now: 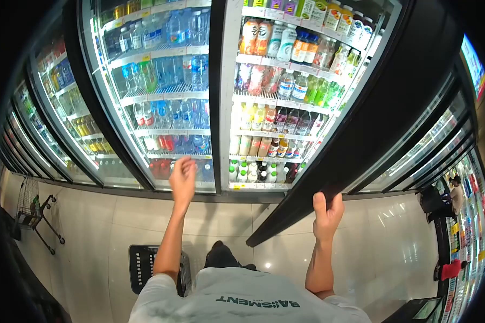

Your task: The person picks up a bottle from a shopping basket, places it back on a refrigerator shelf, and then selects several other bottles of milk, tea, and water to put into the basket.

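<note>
My left hand (183, 178) is raised in front of the closed glass door on the left, fingers loosely bent, with nothing visible in it. On the right, my right hand (327, 215) is closed around the edge of a black-framed cooler door (355, 129), which stands swung open; its fingers are partly hidden. Between my hands the open cooler shows shelves of drinks. Juice bottles (331, 16) fill the top, water bottles (292, 85) stand midway, and green-capped white bottles (242, 171) line the bottom shelf.
A black shopping basket (144, 266) is on the tiled floor by my left forearm. At far left stands a shopping trolley (29, 207). Closed coolers continue on both sides. Other people (451, 269) are by shelves at far right. My shoe (218, 250) shows below.
</note>
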Tool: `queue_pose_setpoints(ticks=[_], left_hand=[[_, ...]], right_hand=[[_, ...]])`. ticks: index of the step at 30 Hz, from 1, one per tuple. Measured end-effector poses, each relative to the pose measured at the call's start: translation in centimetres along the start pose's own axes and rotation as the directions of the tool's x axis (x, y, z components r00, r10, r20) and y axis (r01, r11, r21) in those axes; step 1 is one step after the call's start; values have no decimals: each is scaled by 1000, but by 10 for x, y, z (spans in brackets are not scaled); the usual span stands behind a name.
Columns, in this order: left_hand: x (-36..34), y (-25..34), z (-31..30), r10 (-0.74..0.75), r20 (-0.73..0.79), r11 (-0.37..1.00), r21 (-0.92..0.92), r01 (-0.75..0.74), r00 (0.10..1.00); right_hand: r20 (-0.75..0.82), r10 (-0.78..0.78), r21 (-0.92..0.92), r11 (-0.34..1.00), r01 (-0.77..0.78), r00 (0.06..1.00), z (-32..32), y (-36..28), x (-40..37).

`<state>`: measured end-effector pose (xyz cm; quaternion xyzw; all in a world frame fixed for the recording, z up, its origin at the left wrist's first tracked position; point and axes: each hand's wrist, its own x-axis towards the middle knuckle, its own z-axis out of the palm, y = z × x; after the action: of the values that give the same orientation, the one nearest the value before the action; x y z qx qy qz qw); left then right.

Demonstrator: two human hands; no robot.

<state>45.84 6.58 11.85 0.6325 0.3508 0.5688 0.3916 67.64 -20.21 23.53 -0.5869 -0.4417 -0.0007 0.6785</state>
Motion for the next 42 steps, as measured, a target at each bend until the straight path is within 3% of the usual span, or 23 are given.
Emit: queue_pose_setpoints(ticks=[3, 5, 7, 11, 13, 15, 17, 20, 22, 27, 29, 30, 31, 32, 33, 38, 40, 42], left_hand=[[69, 75, 82, 246, 119, 967, -101, -235, 962], [114, 116, 129, 360, 198, 929, 16, -371, 911], [169, 112, 187, 415, 266, 909, -89, -406, 870], [272, 99, 294, 565, 267, 783, 127, -609, 781], [310, 100, 331, 567, 283, 774, 136, -618, 773], [337, 105, 361, 565, 300, 768, 147, -623, 768], [358, 118, 383, 360, 373, 846, 256, -467, 855], [393, 109, 423, 437, 325, 783, 320, -533, 838], [407, 109, 441, 498, 264, 750, 348, -563, 826], [437, 118, 478, 462, 161, 737, 478, -478, 872], [444, 113, 490, 396, 142, 745, 528, -408, 907], [446, 113, 490, 327, 191, 766, 520, -378, 925], [447, 108, 491, 325, 197, 767, 517, -380, 925], [448, 102, 493, 349, 146, 798, 471, -376, 926], [445, 102, 489, 372, 91, 824, 425, -374, 924], [426, 121, 467, 359, 154, 838, 380, -391, 920], [419, 121, 460, 427, 221, 885, 99, -456, 877], [404, 130, 444, 497, 230, 852, 51, -520, 837]], right_hand=[[-26, -17, 1, 1000, 17, 1000, -10, -2, -1], [-2, 59, 49, 997, -59, 998, -20, 0, -8], [-40, 51, 31, 998, -49, 998, -21, 3, -9], [-130, 19, 38, 999, -15, 991, -21, 0, -10], [-263, -86, -39, 996, 79, 961, -17, 10, -12], [-282, 76, 77, 995, -57, 956, -17, 8, -20], [-364, 105, 76, 994, -82, 925, -13, 6, -23], [-373, 158, 258, 964, -61, 914, -16, 20, -35], [-361, 170, 325, 945, -47, 917, -17, 23, -33], [-137, 145, 186, 975, -119, 980, -28, 17, -23], [-176, -36, -41, 999, 29, 984, -50, 53, -52], [-180, -38, -48, 998, 30, 983, -62, 70, -71], [-317, 208, 235, 962, -136, 925, -73, 84, -92], [-368, 466, 518, 821, -238, 805, -77, 89, -104], [-369, 469, 520, 820, -240, 802, -75, 86, -104], [-425, 279, 387, 916, -105, 861, -53, 72, -76], [-433, 193, 333, 942, -43, 880, -42, 62, -73], [-435, 111, 278, 961, 16, 894, -33, 57, -57]])
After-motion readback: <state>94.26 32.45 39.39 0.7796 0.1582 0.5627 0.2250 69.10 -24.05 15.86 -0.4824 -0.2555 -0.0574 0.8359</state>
